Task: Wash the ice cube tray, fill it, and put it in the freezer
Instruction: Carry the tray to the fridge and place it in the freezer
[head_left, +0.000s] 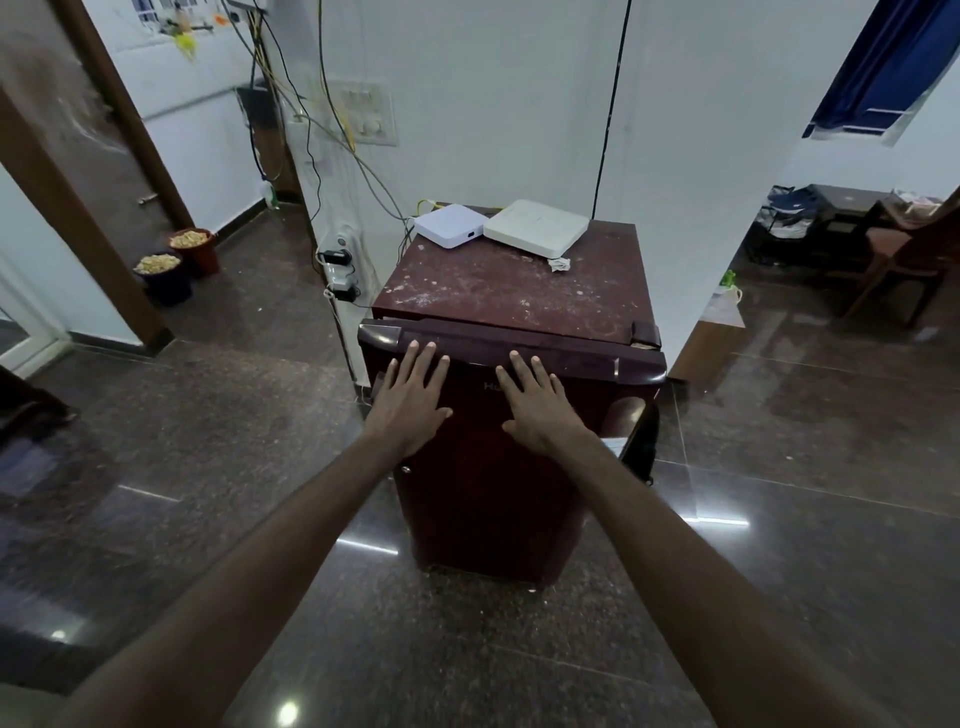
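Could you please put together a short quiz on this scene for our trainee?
1. True or false: the left hand and the right hand both lie flat, fingers straight, on the fridge door.
2. What sits on top of the fridge? A) two white boxes B) an ice cube tray C) a kettle
3. How many pots stand on the floor at the left?
Key: 1 true; 2 A; 3 two.
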